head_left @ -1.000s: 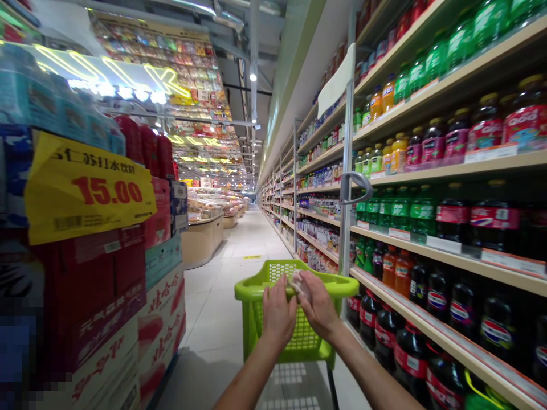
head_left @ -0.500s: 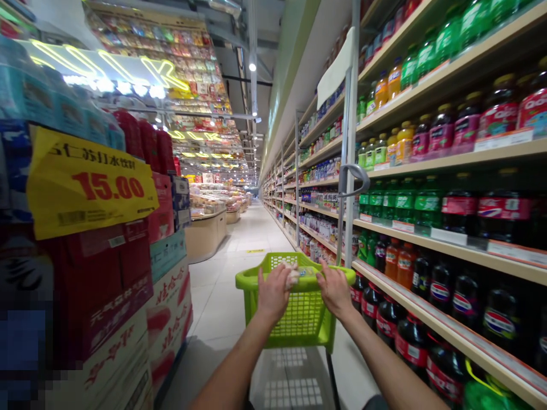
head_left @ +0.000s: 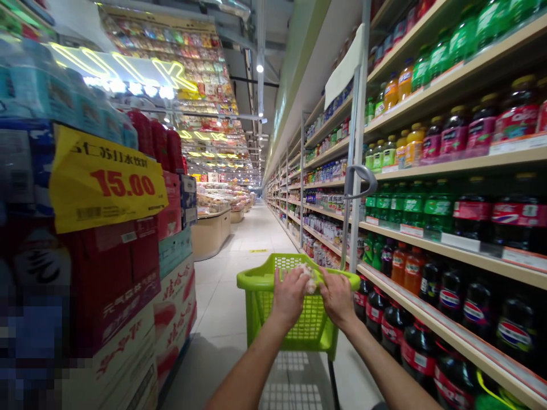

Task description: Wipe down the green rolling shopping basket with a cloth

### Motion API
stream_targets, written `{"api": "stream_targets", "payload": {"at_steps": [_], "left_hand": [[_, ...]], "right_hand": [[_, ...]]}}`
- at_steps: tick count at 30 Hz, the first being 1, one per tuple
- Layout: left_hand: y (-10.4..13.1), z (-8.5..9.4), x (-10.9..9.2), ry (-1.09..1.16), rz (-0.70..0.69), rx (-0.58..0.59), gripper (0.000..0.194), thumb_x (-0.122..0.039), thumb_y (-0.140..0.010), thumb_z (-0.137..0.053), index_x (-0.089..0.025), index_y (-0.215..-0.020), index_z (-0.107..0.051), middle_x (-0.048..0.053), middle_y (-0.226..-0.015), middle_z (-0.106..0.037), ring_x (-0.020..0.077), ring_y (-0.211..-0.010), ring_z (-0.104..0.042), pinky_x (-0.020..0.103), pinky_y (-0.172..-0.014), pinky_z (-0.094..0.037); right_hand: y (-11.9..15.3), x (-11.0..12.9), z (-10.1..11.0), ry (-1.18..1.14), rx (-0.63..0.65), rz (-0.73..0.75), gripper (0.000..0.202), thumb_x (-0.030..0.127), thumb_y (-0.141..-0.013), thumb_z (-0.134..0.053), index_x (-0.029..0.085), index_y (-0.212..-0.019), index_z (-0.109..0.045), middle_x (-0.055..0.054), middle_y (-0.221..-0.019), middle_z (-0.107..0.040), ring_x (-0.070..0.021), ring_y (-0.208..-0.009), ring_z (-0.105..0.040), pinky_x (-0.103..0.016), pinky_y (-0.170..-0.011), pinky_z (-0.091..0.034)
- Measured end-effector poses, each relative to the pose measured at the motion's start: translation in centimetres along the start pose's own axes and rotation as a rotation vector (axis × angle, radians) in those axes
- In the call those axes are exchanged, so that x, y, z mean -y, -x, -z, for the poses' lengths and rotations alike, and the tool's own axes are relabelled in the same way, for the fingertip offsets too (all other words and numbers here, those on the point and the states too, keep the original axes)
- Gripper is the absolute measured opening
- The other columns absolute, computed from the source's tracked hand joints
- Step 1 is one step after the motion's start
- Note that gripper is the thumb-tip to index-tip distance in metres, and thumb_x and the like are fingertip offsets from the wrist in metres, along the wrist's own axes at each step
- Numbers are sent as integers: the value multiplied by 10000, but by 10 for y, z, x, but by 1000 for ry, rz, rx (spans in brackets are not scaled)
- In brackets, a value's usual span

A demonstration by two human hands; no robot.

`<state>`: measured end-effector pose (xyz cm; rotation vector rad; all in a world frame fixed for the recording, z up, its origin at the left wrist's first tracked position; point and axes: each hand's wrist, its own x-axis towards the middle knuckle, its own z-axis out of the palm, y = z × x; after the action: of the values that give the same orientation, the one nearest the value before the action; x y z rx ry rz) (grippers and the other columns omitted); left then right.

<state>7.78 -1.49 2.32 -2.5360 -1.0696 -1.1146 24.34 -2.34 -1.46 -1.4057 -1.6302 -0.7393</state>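
Note:
A green shopping cart point(head_left: 256, 319) with a perforated basket stands in the aisle in front of me. My left hand point(head_left: 289, 296) is closed on the left part of its rear rim. Beside that hand's fingers is a small pale, bumpy item point(head_left: 310, 278), too unclear to name; whether the fingers touch it cannot be made out. Further right on the same rim, my right hand point(head_left: 337, 296) is wrapped round the green plastic, with its thumb towards the left hand.
Shelves of soda bottles point(head_left: 448, 242) line the right side, with a grey looped fixture point(head_left: 361, 181) on an upright. Stacked drink cartons point(head_left: 115, 285) with a yellow price sign point(head_left: 111, 179) stand left. The tiled aisle point(head_left: 252, 228) runs ahead past low display counters point(head_left: 211, 234).
The surroundings have shifted slightly right in view. My left hand has moved right along the rim, nearer to my right hand, and the pale item has moved right too.

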Motion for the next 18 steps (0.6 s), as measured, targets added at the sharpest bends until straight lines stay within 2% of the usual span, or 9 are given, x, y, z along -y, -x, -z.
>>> {"api": "stream_targets", "payload": {"at_steps": [4, 6, 8, 12, 14, 16, 18], "left_hand": [[15, 21, 41, -80, 108, -34, 356, -148, -818, -366, -265, -1116, -521, 24, -1239, -536, 185, -1149, -465, 535, -1055, -107], [19, 23, 46, -109, 128, -59, 354, -151, -814, -374, -257, -1115, -526, 30, -1217, -553, 188, -1143, -473, 526, -1057, -119], [18, 12, 34, -112, 76, -90, 329, -175, -826, -384, -258, -1107, -533, 32, -1215, -554, 188, -1149, -467, 515, -1056, -135], [7, -20, -6, -93, -139, -216, 262, -248, -848, -410, -259, -1069, -548, 34, -1173, -583, 187, -1160, -455, 502, -1060, -122], [8, -26, -8, -93, -184, -270, 251, -251, -852, -413, -261, -1067, -543, 31, -1160, -591, 180, -1153, -461, 495, -1063, -104], [16, -18, 9, -95, -184, -285, 261, -235, -852, -413, -270, -1083, -531, 29, -1170, -587, 175, -1137, -477, 491, -1061, -97], [28, -3, 41, -109, -133, -279, 281, -212, -846, -409, -269, -1097, -522, 42, -1195, -571, 182, -1113, -497, 504, -1050, -107]], "right_hand": [[0, 2, 0, -32, 0, 3, 417, 305, -891, -258, 170, -1241, -439, -63, -892, -611, -206, -879, -523, -413, -892, -293], [1, 5, 0, -30, -12, -9, 419, 300, -891, -257, 157, -1240, -441, -65, -880, -607, -206, -871, -519, -413, -886, -294], [1, 8, -1, -24, -30, -19, 421, 300, -892, -253, 149, -1238, -441, -68, -883, -605, -205, -864, -518, -415, -879, -296], [3, 7, -1, -28, -42, -1, 421, 293, -896, -247, 143, -1244, -432, -70, -898, -606, -202, -882, -519, -410, -873, -304], [4, 3, -1, -28, -43, 18, 426, 288, -898, -239, 151, -1260, -416, -72, -918, -608, -201, -891, -518, -404, -867, -312], [5, 0, 0, -24, -47, 33, 435, 292, -896, -241, 155, -1278, -397, -75, -940, -606, -201, -895, -516, -398, -867, -316], [5, -2, 1, -23, -47, 37, 441, 293, -894, -245, 149, -1286, -386, -80, -954, -602, -203, -900, -511, -396, -873, -314]]}}
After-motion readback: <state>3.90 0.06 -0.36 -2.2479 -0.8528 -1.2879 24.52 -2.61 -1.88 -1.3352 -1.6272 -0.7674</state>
